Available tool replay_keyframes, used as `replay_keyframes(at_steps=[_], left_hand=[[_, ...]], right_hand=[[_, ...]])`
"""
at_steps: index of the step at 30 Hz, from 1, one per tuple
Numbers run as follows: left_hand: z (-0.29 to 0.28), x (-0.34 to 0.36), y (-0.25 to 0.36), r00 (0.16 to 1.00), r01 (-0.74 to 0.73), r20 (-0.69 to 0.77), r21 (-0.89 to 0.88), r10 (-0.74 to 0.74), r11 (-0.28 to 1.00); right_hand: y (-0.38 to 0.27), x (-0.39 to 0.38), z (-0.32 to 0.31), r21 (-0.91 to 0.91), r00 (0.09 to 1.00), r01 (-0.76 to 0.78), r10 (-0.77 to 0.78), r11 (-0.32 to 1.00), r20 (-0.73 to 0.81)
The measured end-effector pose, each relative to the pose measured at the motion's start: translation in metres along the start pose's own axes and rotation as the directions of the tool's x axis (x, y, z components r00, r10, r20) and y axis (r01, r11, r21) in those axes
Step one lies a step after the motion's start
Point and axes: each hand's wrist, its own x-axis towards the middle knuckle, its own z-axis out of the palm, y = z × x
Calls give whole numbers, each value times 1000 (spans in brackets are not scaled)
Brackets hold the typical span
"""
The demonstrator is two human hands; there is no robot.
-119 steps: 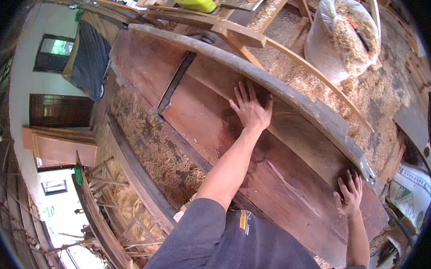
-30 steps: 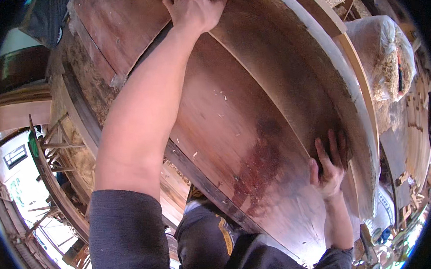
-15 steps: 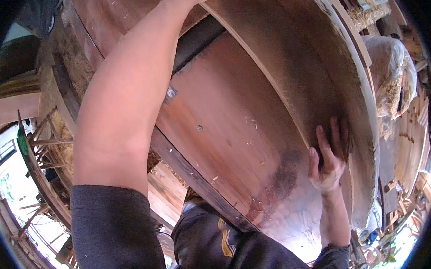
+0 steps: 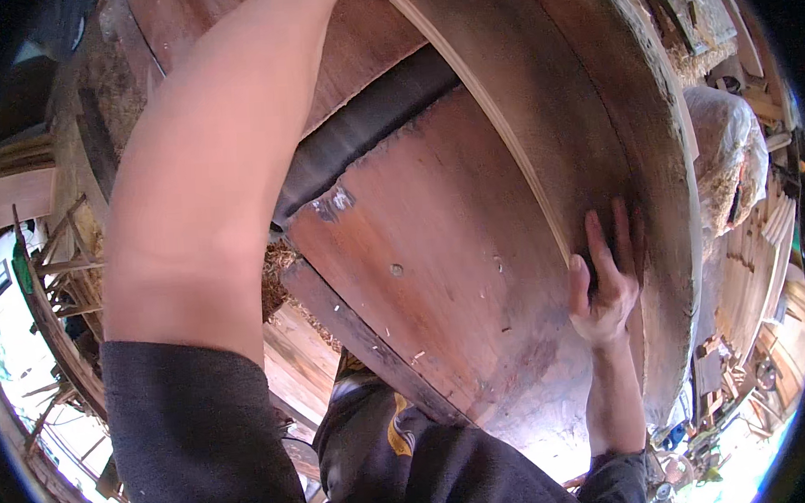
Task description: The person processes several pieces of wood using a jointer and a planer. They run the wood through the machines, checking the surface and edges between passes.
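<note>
My right hand lies with fingers spread against the dark curved side plank of what looks like a wooden boat hull. Its thumb touches or sits right beside the lower end of a thin, pale wooden strip, which bends along the plank's inner side. My left forearm reaches up past the top edge of the picture, near the strip's upper end; the hand itself is out of sight. Between my arms is a reddish-brown bottom board with small wood chips on it. A dark crosspiece runs across it.
A dark wooden edge piece borders the bottom board in front of my body. To the right stand a plastic-wrapped bundle and stacked pale boards. Curved timber and scrap wood lie at the left.
The view has shifted slightly, with more of the dark crosspiece showing. My left hand has passed out of the top of the picture. My right hand stays spread at the strip's lower end.
</note>
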Motion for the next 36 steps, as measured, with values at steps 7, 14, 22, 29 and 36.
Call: replay_keyframes(at_steps=[7, 14, 22, 29, 36], left_hand=[[7, 20, -27, 999, 0, -52, -20, -1, 1000], [3, 41, -33, 993, 102, 67, -29, -100, 994], [19, -13, -4, 975, -132, -195, -99, 111, 986], [11, -77, 57, 990, -25, -140, -134, 6, 991], [3, -55, 42, 993, 18, -110, -127, -32, 992]], right_hand=[[-16, 35, 10, -23, 999, 48, -48, 999, -1], [-28, 55, 17, -61, 999, 17, -18, 998, -29], [-42, 82, 28, -8, 994, 31, -32, 999, -109], [-47, 101, 34, -77, 983, 71, -83, 995, -164], [-58, 128, 46, -81, 966, 114, -130, 990, -223]])
